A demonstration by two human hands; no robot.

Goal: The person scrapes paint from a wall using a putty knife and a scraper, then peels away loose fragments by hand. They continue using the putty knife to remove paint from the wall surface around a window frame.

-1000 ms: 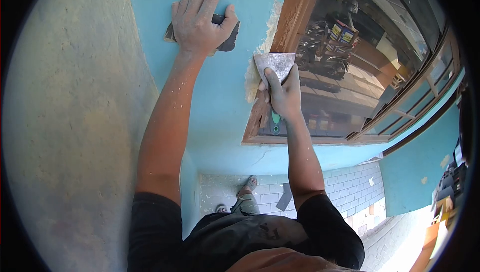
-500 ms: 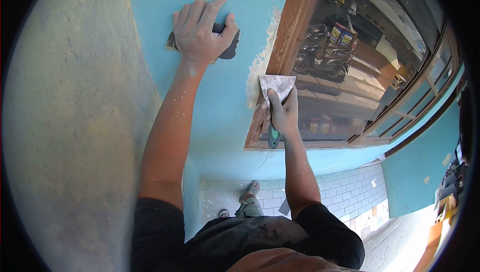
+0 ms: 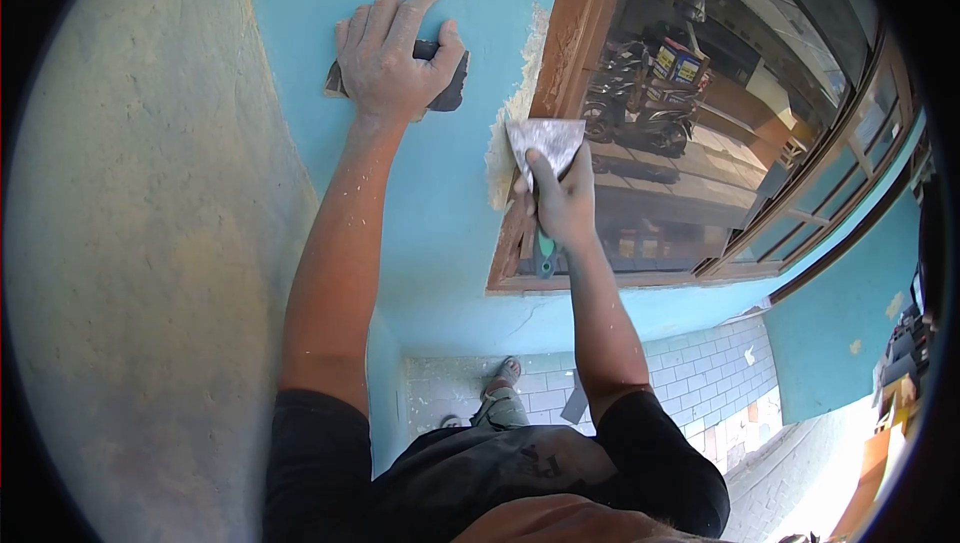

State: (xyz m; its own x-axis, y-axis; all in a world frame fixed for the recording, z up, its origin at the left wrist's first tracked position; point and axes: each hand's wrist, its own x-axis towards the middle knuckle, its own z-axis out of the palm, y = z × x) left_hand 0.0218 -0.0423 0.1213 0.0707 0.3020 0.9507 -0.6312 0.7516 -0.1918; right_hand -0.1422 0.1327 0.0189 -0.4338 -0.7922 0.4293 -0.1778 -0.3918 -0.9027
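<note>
Left hand (image 3: 385,58): arm stretched up, palm pressing a dark sanding pad (image 3: 447,91) flat on the blue wall (image 3: 430,193), upper centre.
Right hand (image 3: 562,205): clenched on the green-handled scraper (image 3: 545,143), forefinger along the blade.
Scraper blade: on the flaked paint edge (image 3: 505,143) beside the wooden window frame (image 3: 570,33).
Open room: bare plaster (image 3: 140,243) at left.
Below: tiled floor (image 3: 700,363).

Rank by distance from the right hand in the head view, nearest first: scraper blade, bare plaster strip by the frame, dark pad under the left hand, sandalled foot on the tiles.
1. Scraper blade: held by the right hand, just above the fingers.
2. Bare plaster strip: beside the blade, left of the window frame.
3. Dark pad: upper left, under the left hand.
4. Sandalled foot: far below, on the tiles.
</note>
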